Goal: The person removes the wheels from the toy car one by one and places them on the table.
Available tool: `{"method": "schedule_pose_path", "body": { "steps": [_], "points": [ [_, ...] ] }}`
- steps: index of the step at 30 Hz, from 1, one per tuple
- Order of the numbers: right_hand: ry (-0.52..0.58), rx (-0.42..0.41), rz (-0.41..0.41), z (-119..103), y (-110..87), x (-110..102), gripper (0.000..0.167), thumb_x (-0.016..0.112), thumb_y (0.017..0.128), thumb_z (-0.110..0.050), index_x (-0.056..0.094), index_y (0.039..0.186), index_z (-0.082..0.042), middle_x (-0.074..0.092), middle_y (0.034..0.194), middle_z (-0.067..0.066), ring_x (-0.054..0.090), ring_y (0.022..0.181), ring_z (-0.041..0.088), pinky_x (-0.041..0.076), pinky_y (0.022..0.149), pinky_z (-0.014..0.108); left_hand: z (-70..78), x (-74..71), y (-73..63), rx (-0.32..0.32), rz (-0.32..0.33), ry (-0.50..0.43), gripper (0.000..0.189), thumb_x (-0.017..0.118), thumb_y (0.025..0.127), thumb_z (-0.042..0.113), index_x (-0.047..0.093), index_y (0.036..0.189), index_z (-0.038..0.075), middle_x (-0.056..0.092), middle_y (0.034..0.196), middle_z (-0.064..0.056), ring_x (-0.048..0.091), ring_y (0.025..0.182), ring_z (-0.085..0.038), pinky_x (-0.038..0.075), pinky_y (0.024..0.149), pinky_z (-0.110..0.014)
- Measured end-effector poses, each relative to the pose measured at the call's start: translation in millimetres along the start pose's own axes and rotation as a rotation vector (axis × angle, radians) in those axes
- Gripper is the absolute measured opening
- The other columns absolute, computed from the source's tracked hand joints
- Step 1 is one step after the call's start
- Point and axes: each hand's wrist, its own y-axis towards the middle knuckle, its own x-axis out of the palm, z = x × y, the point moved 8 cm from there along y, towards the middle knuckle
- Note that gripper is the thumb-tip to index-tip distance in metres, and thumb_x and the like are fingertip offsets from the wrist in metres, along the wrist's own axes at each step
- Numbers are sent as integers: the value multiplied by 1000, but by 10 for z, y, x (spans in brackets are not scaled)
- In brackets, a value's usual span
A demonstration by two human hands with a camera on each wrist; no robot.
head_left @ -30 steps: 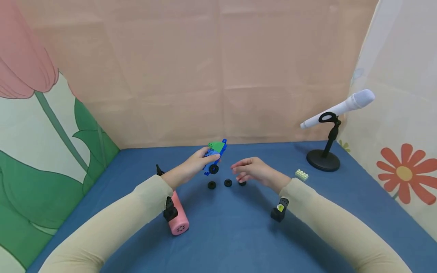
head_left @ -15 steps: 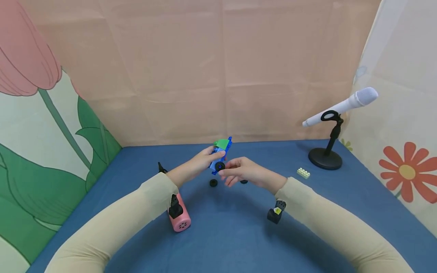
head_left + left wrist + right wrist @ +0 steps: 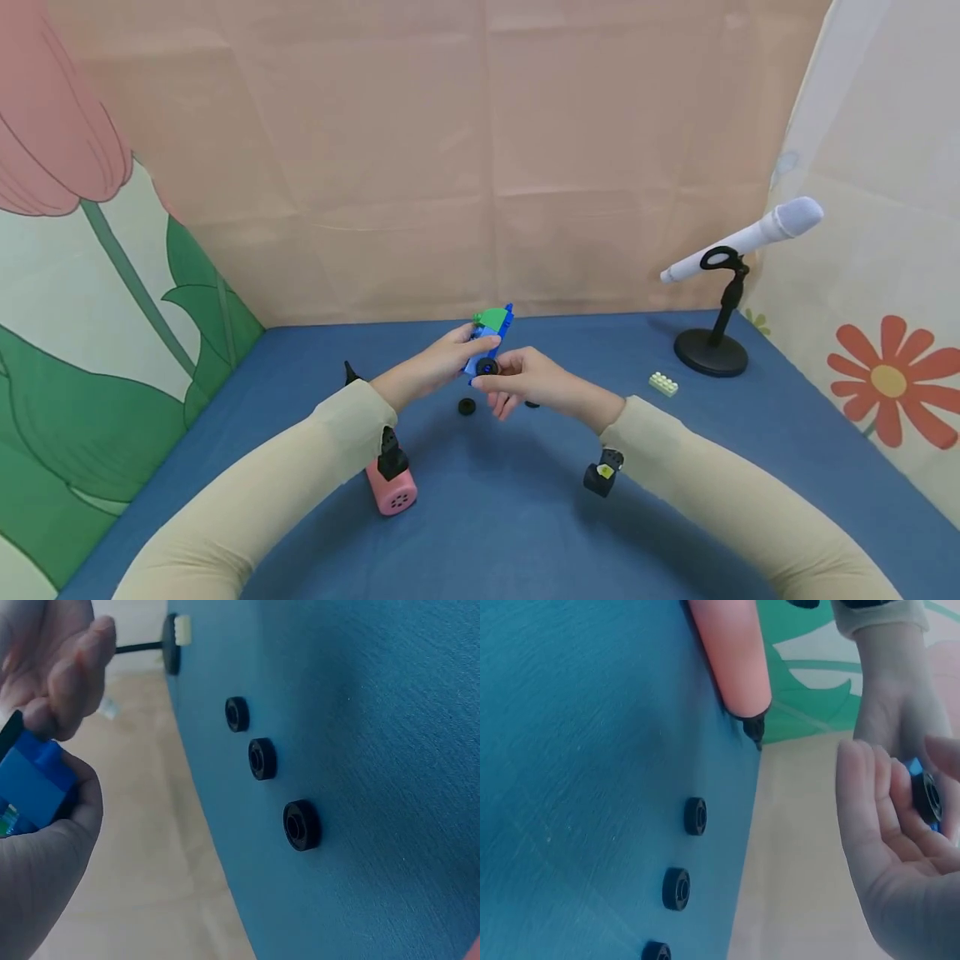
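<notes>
My left hand (image 3: pixel 448 354) grips a small blue and green toy car (image 3: pixel 492 320) above the table, thumb across its side. A black wheel (image 3: pixel 487 367) sits on the car's near side. Curled round that wheel are the thumb and fingers of my right hand (image 3: pixel 538 380); in the right wrist view the wheel (image 3: pixel 928 796) shows between thumb and fingers. Below the hands, three loose black wheels lie in a row on the cloth: a near wheel (image 3: pixel 301 825), a middle wheel (image 3: pixel 262 758) and a far wheel (image 3: pixel 237 714). The right hand hides the middle one in the head view.
A pink cylindrical tool (image 3: pixel 393 493) with a black pointed tip lies under my left forearm. At the right stand a white microphone (image 3: pixel 772 229) on a black stand (image 3: pixel 711 352) and a pale yellow-green toy brick (image 3: pixel 663 383). Blue cloth (image 3: pixel 480 517) covers the table.
My right hand has moved left from above the loose wheels to the wheel on the car. The left hand has carried the car slightly right, toward it.
</notes>
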Motion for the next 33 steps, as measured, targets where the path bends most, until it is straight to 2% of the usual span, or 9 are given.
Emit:
{"method": "schedule_pose_path", "body": {
  "steps": [3,6,8,13,15,19,27,33],
  "points": [
    [-12,-20,52,-35,19,0,34,63,95,-33,65,84,0,67,74,17,68,60,21,58,67,42,-16,2,16,-2,-4,15,59,47,102,38,25,148,8,46,141,-15,48,128,-29,38,109,-47],
    [-27,-43,104,-84,22,-19,35,61,96,-32,67,82,0,67,70,14,66,56,19,58,63,43,4,-4,23,10,1,40,57,45,102,40,28,145,7,48,137,-15,49,125,-28,39,108,-46],
    [-30,-50,126,-97,20,-26,34,62,96,-30,68,82,0,68,71,16,65,55,18,58,63,45,22,-8,17,19,1,59,54,44,103,39,31,142,6,49,133,-15,50,121,-28,41,105,-43],
    [-41,-82,151,-127,18,-27,30,65,94,-27,69,80,0,70,73,19,66,56,19,57,63,49,56,-14,-10,27,12,125,50,44,103,39,34,138,5,53,125,-15,53,114,-26,43,97,-37],
    [-52,-93,160,-136,20,-27,30,66,93,-26,69,78,0,69,69,13,66,55,20,56,64,51,58,-18,-15,25,20,142,51,44,103,40,33,139,5,53,126,-14,52,114,-26,43,97,-38],
    [-77,-101,169,-151,12,-25,29,67,93,-25,69,77,-1,68,66,9,67,56,21,57,63,49,55,-18,-11,23,29,143,53,44,103,40,32,142,6,52,130,-15,52,117,-27,42,99,-40],
    [-73,-86,179,-161,-7,-49,29,66,93,-24,70,85,3,71,73,16,69,59,23,57,65,49,81,2,12,40,26,153,56,44,103,42,29,145,8,49,137,-15,48,126,-27,38,107,-45],
    [-68,-63,185,-114,0,-48,26,65,94,-21,70,84,2,71,73,16,70,61,24,58,64,44,84,8,15,43,21,185,51,43,103,40,32,142,8,52,129,-14,52,115,-25,42,97,-37]
  ]
}}
